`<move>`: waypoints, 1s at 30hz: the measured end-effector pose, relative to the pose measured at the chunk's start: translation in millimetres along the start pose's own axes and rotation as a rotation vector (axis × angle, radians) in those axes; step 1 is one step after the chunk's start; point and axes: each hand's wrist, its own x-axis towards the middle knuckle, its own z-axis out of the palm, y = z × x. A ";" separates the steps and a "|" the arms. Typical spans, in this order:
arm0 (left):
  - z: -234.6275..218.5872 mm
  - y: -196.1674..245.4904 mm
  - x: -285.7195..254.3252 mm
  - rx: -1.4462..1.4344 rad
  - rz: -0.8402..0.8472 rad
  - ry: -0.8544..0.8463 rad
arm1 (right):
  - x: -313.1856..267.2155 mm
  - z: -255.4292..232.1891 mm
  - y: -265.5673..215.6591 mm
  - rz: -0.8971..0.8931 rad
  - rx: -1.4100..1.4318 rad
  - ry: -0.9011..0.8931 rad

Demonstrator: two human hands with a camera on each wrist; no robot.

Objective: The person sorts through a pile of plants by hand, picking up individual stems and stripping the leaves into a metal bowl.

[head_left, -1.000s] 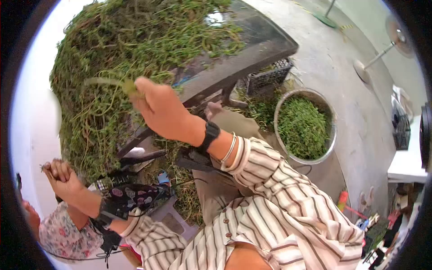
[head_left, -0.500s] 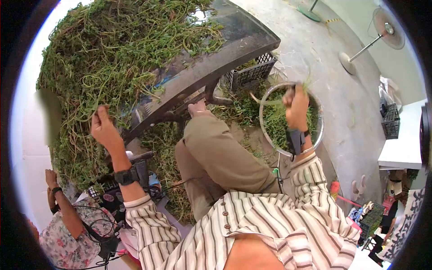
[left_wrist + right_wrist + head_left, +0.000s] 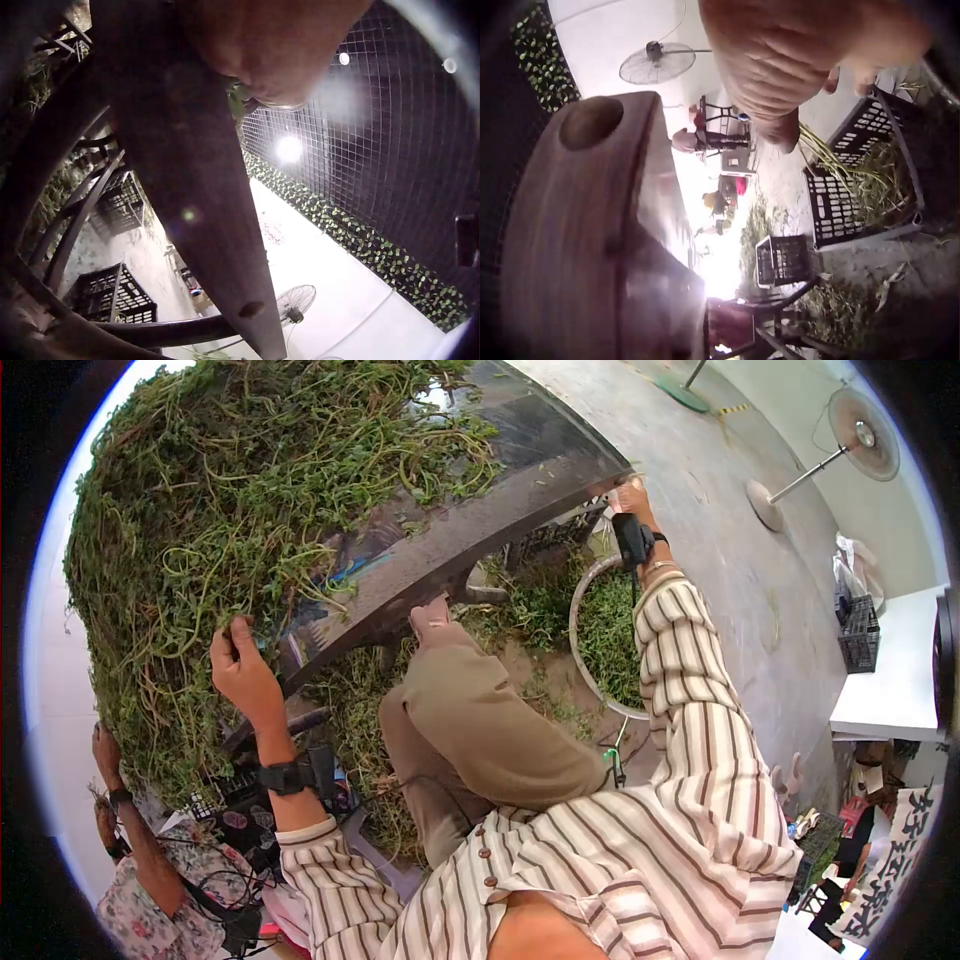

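Tangled leafy green stems [image 3: 250,490] are heaped on the dark table [image 3: 470,525] in the head view. My left hand [image 3: 250,685] is at the near side of this heap, its fingers bent; a bit of green [image 3: 237,101] shows beside it in the left wrist view, and I cannot tell whether the fingers hold it. My right hand [image 3: 632,500] reaches out past the table's far right corner. In the right wrist view it pinches a few long thin stems [image 3: 826,157], which hang over a black plastic crate [image 3: 832,214] with greens in it.
A round metal basin [image 3: 577,630] of greens stands on the floor by my right forearm. Loose greens [image 3: 365,725] lie under the table. Another person's arm [image 3: 150,850] is at the lower left. A standing fan [image 3: 862,435] is at the far right.
My right hand has gone from the heap, over the basin, and outward to the crate by the table corner. My left hand has moved from the lower left to the heap's near side.
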 end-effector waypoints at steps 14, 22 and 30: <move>6.8 4.1 0.0 0.039 0.136 0.147 | -166.0 -8.1 -69.0 0.746 0.488 -0.052; 9.3 2.5 1.0 0.088 0.205 0.210 | -34.0 -31.0 -245.4 -0.267 -0.031 0.147; 16.0 -7.7 4.7 0.050 0.227 0.225 | 2.7 27.0 -232.1 -0.357 -0.351 0.011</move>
